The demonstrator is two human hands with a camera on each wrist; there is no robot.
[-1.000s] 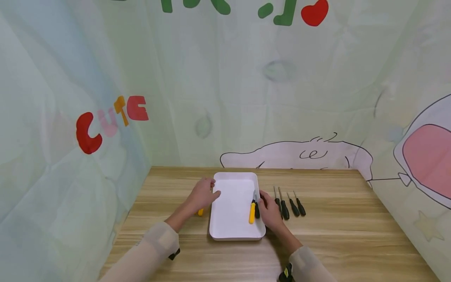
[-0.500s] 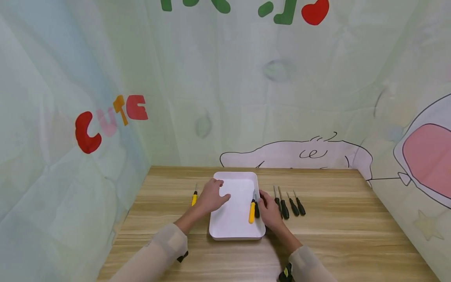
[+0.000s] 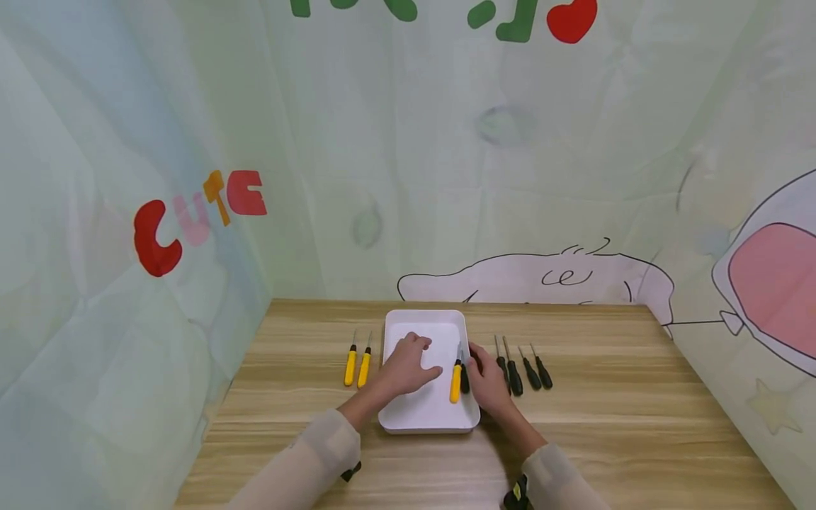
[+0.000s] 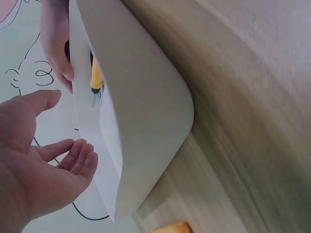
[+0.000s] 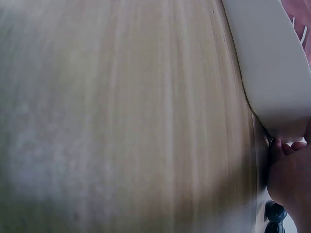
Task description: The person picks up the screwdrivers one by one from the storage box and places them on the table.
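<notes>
A white rectangular tray [image 3: 426, 416] sits on the wooden table. Inside, along its right wall, lie a yellow-handled screwdriver [image 3: 455, 384] and a black-handled one [image 3: 465, 383], side by side. My left hand [image 3: 408, 365] hovers over the middle of the tray, thumb apart from the loosely bent fingers, holding nothing; the left wrist view shows its fingertips [image 4: 80, 148] close by the tray's rim. My right hand [image 3: 489, 386] grips the tray's right wall, thumb at the rim and fingers on the outside, partly hidden.
Two yellow-handled screwdrivers, one outer [image 3: 350, 365] and one inner [image 3: 364, 367], lie left of the tray. Several black-handled screwdrivers [image 3: 515, 379] lie in a row just right of my right hand. Printed cloth [image 3: 433, 177] hangs behind the table [image 3: 605, 453].
My left hand has moved right, from the tray's left edge to above its middle, uncovering the two yellow screwdrivers on the left. The right hand and the tray have stayed in place.
</notes>
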